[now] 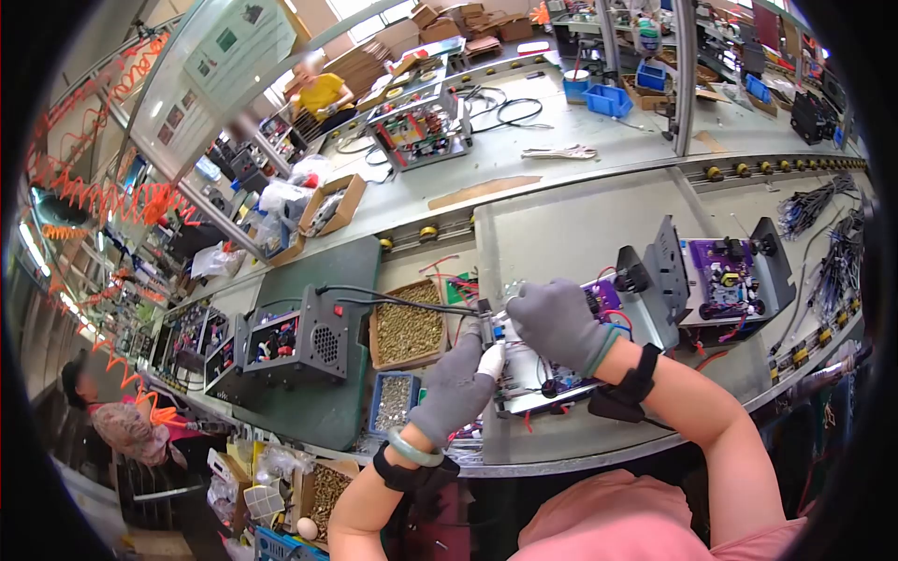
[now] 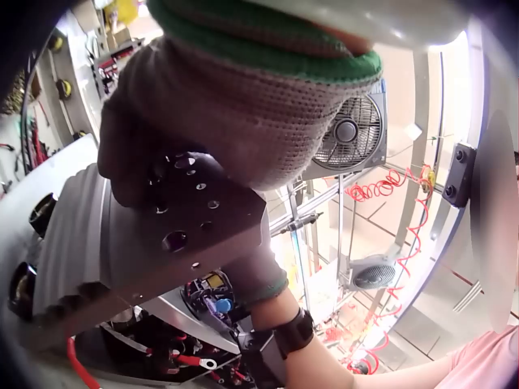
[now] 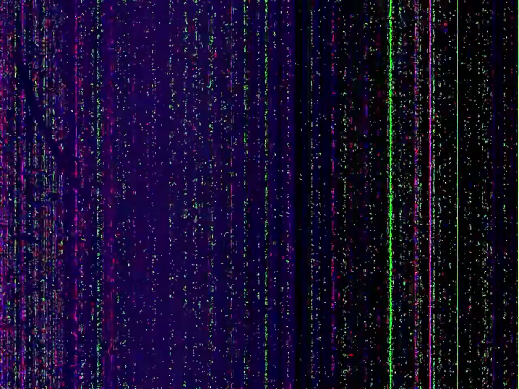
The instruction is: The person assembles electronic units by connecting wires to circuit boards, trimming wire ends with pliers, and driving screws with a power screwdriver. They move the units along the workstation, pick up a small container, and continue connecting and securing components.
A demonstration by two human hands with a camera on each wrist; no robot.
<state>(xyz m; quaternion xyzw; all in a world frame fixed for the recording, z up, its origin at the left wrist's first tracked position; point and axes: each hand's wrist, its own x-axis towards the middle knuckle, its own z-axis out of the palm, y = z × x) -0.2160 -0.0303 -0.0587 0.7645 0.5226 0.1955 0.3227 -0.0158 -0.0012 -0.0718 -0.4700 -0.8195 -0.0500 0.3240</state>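
Note:
In the head view both hands wear grey gloves and meet at the left end of an open electronic unit. My left hand grips a dark end panel there, which the left wrist view shows as ribbed metal with several round holes; the gloved fingers curl over its edge. My right hand is bent close above the same end, knuckles up, its fingertips hidden; I cannot tell what it holds. Black cables run to this spot from a dark perforated casing on the left. The right wrist view is only coloured noise.
A carton of small brass-coloured parts and a blue bin of small metal parts stand left of the hands. Another unit with a purple circuit board sits at the right, near bundled wires. A roller track runs behind.

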